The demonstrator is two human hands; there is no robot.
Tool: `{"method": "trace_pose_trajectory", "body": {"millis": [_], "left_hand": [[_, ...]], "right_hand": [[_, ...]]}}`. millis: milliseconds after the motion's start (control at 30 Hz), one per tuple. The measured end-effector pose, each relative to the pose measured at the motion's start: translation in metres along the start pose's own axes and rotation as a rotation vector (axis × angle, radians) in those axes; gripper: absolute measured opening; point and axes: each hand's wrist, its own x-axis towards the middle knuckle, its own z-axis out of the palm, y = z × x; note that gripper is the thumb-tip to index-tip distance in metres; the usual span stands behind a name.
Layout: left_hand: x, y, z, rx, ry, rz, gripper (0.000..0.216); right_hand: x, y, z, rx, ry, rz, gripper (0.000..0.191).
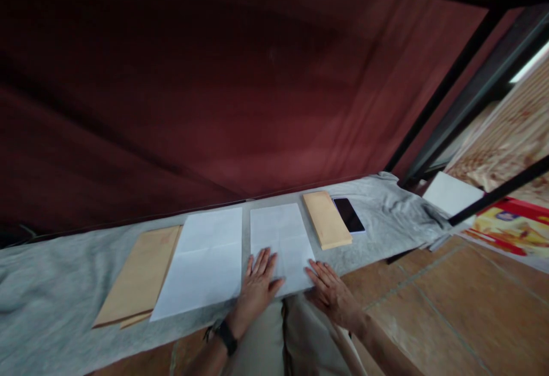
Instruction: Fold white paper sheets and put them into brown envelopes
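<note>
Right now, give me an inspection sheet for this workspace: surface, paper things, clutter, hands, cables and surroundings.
Surface: grey cloth, wrinkled towards both ends.
Paper things: right sheet under the hands; left sheet, with a crease across it; large brown envelopes at far left; narrow tan stack on the right.
Clutter: phone beside the narrow tan stack, screen dark.
Hands: left hand flat on the right sheet; right hand at its lower right edge.
Cables: nothing seen clearly; the far left is dark.
Surroundings: dark red backdrop, tiled floor, colourful box at right.
</note>
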Motion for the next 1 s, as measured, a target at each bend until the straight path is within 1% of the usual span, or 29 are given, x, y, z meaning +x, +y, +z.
{"method": "trace_pose_trajectory", "body": {"millis": [33, 100, 200, 267, 400, 467, 533, 633, 733, 800, 867, 933, 1000], "left_hand": [[-0.009, 0.001, -0.004, -0.03, -0.036, 0.06, 0.068], [-0.022, 0.001, -0.013, -0.087, -0.092, 0.113, 0.071], [-0.028, -0.003, -0.022, -0.169, -0.123, 0.071, 0.064], [-0.024, -0.007, -0.025, -0.225, -0.111, 0.042, 0.057], [-0.023, -0.007, -0.033, -0.351, -0.02, 0.032, 0.037], [-0.032, -0.003, -0.038, -0.434, -0.023, 0.062, 0.034], [-0.046, 0.001, -0.044, -0.527, -0.056, 0.07, 0.033], [-0.063, -0.002, -0.05, -0.653, -0.066, -0.018, 0.029], [-0.068, -0.014, -0.049, -0.759, -0.012, -0.172, 0.034], [-0.063, -0.022, -0.046, -0.802, 0.032, -0.246, 0.033], [-0.054, -0.027, -0.041, -0.817, 0.06, -0.269, 0.03], [-0.044, -0.028, -0.038, -0.815, 0.076, -0.298, 0.029], [-0.036, -0.027, -0.036, -0.81, 0.097, -0.374, 0.034]], "right_hand": [[-0.003, 0.003, -0.002, 0.027, 0.006, -0.02, 0.065], [-0.005, 0.01, -0.003, 0.092, 0.026, -0.037, 0.06], [0.002, 0.017, -0.002, 0.183, 0.045, -0.008, 0.05], [0.007, 0.019, -0.001, 0.216, 0.045, 0.021, 0.047], [0.008, 0.023, -0.003, 0.264, 0.025, 0.03, 0.051], [0.007, 0.022, -0.008, 0.327, 0.002, 0.041, 0.042], [0.006, 0.02, -0.016, 0.45, -0.009, 0.086, 0.033], [0.006, 0.013, -0.024, 0.693, -0.028, 0.176, 0.033], [0.006, 0.007, -0.025, 0.851, -0.028, 0.303, 0.045], [0.008, 0.005, -0.022, 0.892, -0.01, 0.392, 0.05], [0.011, 0.003, -0.021, 0.914, 0.015, 0.46, 0.05], [0.018, 0.003, -0.023, 0.934, 0.054, 0.504, 0.049], [0.026, 0.004, -0.027, 0.961, 0.083, 0.509, 0.047]]}}
